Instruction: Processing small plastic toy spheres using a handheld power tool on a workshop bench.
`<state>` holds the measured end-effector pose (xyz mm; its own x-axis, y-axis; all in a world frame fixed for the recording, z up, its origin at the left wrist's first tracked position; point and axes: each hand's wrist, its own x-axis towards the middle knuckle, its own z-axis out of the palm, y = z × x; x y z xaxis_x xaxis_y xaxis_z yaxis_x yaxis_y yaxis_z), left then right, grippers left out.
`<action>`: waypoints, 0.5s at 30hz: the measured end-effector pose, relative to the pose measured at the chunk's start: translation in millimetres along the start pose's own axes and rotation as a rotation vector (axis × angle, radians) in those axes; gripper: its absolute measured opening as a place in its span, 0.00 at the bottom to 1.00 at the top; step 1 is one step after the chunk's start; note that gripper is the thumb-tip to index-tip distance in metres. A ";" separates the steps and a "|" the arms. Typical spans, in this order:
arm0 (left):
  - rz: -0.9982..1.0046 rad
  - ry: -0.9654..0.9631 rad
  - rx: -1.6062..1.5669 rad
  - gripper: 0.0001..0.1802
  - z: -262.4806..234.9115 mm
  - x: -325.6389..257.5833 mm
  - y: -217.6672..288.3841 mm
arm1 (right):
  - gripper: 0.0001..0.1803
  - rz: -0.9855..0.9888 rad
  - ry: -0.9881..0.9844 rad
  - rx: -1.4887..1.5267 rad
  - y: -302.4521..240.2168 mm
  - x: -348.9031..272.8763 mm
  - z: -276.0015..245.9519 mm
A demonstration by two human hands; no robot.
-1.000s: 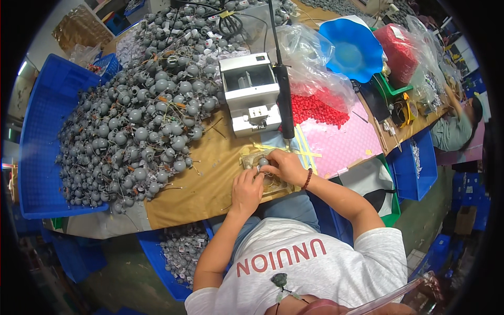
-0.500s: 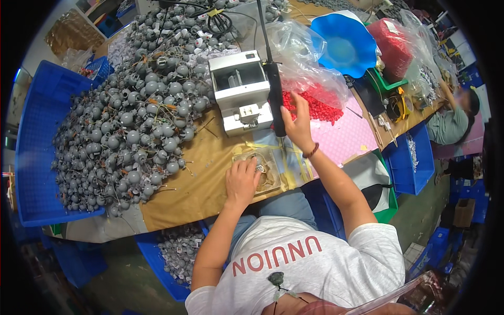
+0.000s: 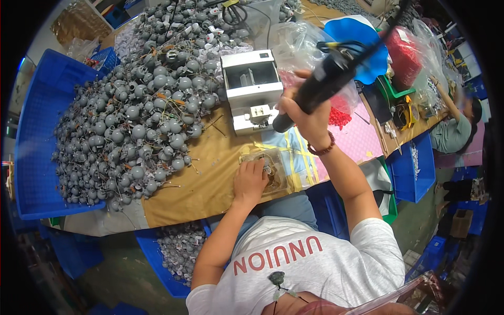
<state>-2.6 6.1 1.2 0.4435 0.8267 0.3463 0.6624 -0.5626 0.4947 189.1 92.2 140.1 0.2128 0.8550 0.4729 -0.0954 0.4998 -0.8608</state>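
Observation:
My right hand [image 3: 311, 122] is wrapped round a black corded electric screwdriver [image 3: 326, 79], raised and tilted above the table. The tool's rounded lower end is just right of a white screw feeder box [image 3: 254, 94]. Near the table's front edge, my left hand [image 3: 250, 181] rests on a clear, flat fixture block [image 3: 279, 184]. Its fingers are bent and close together over a small piece set in the block; what lies under the fingertips is hidden.
A big heap of grey round parts with wires [image 3: 139, 126] fills the left, beside a blue crate [image 3: 39, 136]. Small red pieces [image 3: 339, 118] lie under a clear plastic bag at right. A blue scalloped bowl [image 3: 375, 65] is behind. A co-worker [image 3: 455, 131] sits far right.
My right hand has closed round the electric screwdriver, which stood upright beside the white box, and swung its upper part right and toward me. My left hand stays at the fixture block.

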 end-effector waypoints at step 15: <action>-0.010 0.011 0.009 0.20 5.9 -1.0 -0.5 | 0.28 0.273 -0.076 -0.155 54.8 25.2 29.2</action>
<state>0.2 5.6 -4.1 0.4300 0.8321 0.3504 0.6722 -0.5541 0.4910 160.8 145.1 110.4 0.1255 0.9655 0.2282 0.0114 0.2286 -0.9734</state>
